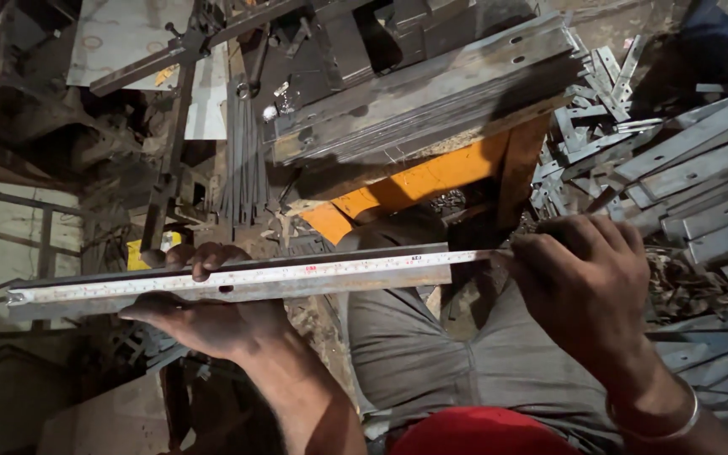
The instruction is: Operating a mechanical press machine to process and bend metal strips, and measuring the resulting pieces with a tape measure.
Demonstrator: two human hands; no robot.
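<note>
My left hand (204,307) is curled around a long grey steel bar (297,282), thumb on the near side and fingertips hooked over the far edge, holding it level across my lap. A tape measure blade (254,275) lies flat along the top of the bar, its hooked end at the bar's left tip. My right hand (587,286) is closed at the right end of the bar, pinching the tape there; I cannot tell what else it grips, since the back of the hand hides the fingers. A metal bangle (659,425) sits on that wrist. Beneath the bar are my knees in grey trousers (431,354). Farther off stands an orange-framed bench (431,181) carrying a stack of flat steel strips (431,97). To the right lies a heap of punched steel bars (693,181).
</note>
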